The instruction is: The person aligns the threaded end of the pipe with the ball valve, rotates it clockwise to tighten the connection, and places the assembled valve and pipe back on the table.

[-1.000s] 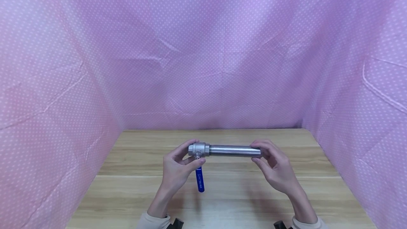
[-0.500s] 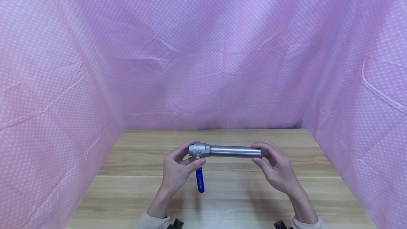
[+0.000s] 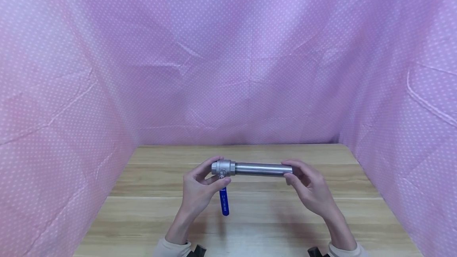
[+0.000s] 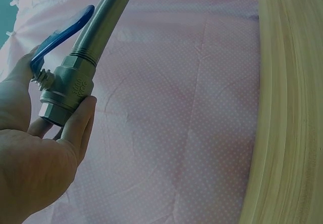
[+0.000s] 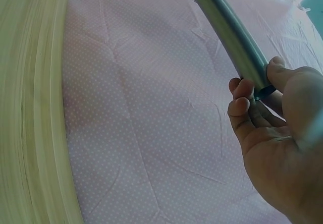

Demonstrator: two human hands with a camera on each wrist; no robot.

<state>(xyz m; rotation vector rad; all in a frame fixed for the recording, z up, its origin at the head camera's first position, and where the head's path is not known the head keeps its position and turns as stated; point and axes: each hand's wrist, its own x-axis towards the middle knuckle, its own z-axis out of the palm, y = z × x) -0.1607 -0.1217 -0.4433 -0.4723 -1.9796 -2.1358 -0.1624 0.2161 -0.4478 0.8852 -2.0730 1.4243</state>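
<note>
A silver ball valve (image 3: 224, 167) with a blue lever handle (image 3: 224, 202) is held above the table by my left hand (image 3: 198, 191), thumb on the near side and fingers on the far side. A steel pipe (image 3: 262, 169) extends rightward from the valve, its threaded end (image 4: 83, 55) entering the valve's hex end in the left wrist view. My right hand (image 3: 312, 187) pinches the pipe's free end between thumb and fingers. In the right wrist view, the pipe's open end (image 5: 264, 92) sits between the thumb and curled fingers. How deep the thread goes is hidden.
Below the hands lies a wood-grain table (image 3: 257, 225). Pink dotted cloth (image 3: 242, 70) hangs behind it and along both sides. Dark wrist camera parts (image 3: 200, 250) show near the sleeves at the bottom edge.
My right thumb has shifted slightly up and around the pipe's end, and the right fingers have moved a little. The left hand and the valve stay nearly where they were.
</note>
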